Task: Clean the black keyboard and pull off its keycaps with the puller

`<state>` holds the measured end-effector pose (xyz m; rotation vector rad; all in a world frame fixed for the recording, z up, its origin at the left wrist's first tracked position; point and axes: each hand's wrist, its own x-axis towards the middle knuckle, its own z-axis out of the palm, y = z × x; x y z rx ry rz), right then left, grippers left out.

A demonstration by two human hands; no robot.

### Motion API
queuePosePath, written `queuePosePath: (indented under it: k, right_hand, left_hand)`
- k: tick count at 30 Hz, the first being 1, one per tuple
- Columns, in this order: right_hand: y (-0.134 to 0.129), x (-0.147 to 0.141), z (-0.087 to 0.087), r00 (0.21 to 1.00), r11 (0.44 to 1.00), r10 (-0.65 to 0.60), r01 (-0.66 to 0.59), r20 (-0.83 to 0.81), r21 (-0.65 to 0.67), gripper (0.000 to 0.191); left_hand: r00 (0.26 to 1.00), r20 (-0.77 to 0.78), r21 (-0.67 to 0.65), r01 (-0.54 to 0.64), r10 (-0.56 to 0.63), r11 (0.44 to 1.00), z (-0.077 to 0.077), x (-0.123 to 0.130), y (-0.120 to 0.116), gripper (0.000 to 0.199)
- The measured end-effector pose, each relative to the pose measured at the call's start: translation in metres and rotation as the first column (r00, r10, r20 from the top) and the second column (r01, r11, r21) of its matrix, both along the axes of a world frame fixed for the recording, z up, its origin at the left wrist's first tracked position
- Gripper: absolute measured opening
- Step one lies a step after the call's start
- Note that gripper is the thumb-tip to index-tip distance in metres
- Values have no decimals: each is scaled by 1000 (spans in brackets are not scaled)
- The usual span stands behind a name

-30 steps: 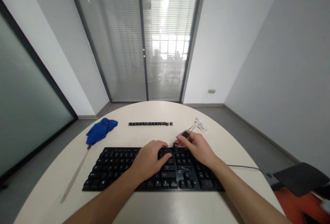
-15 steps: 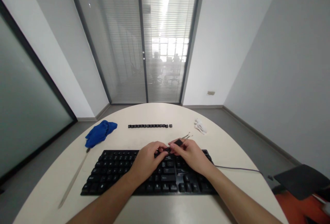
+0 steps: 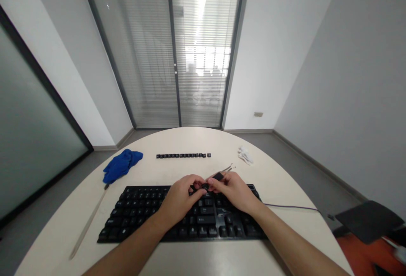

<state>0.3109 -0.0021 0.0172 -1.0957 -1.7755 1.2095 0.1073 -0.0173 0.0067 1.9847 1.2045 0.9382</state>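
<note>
Right hand (image 3: 237, 191), gripping tool (image 3: 218, 176), moved beside left hand (image 3: 180, 195); keyboard (image 3: 207, 220) legends illegible

Table (image 3: 177, 172): keyboard (image 3: 207, 219), keycap row (image 3: 181, 155), blue cloth (image 3: 122, 166), stick (image 3: 88, 225), white bundle (image 3: 245, 156).

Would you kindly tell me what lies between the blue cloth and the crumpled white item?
In the head view, a row of small black keycaps lies between the blue cloth and the crumpled white item, beyond the keyboard.
</note>
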Motion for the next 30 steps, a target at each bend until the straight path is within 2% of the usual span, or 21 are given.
queuePosePath:
  k: [8, 13, 23, 30]
  right_hand:
    - [1, 2, 2, 999, 999, 30, -30, -22, -12, 39]
    - [0, 1, 5, 999, 999, 30, -31, -39, -31, 40]
    - [0, 0, 6, 999, 999, 43, -43, -27, -3, 36]
    - [2, -1, 6, 999, 999, 33, -34, 3, 11, 37]
  left_hand:
    - [999, 32, -7, 5, -5, 1000, -3, -1, 3, 15]
    - [1000, -10, 77, -5, 5, 997, -2, -1, 1, 16]
    - [997, -75, 140, -2, 12, 990, -2, -1, 0, 17]
    - [985, -171, 256, 16, 29, 966, -3, -1, -2, 18]
